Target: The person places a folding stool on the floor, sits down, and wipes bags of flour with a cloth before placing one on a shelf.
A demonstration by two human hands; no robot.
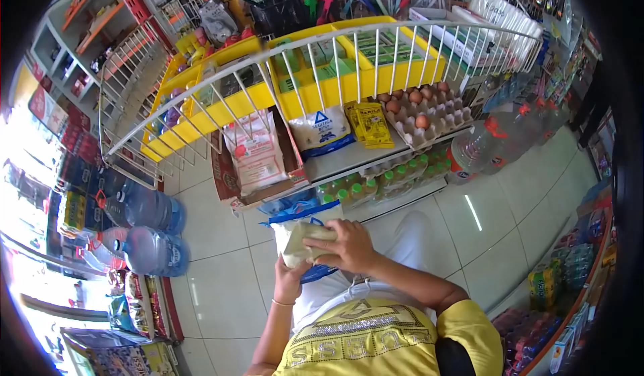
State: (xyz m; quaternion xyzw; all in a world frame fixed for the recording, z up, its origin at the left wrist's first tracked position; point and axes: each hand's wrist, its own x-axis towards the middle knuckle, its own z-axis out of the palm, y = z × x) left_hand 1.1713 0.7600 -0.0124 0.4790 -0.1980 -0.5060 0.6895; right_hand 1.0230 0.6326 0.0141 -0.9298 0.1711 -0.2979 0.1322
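Note:
A white and blue plastic bag [284, 234] is held up in front of my body. My left hand [290, 277] grips its lower end from below. My right hand [350, 244] is closed around a pale, cream-coloured block or packet [305, 237] that lies against the bag's front. What the packet is cannot be made out. On the shelf ahead sit a similar white and blue bag [322, 132], a box of white and red bags [256, 154], yellow packets [371, 125] and an egg tray [436, 122] with several brown eggs.
A white wire rack [315, 37] with yellow trays [295, 103] stands above the shelf. Green-capped bottles [359, 189] are under it. Large water jugs [157, 250] stand on the left, big clear bottles [479, 144] at the right. Tiled floor [225, 275] surrounds me.

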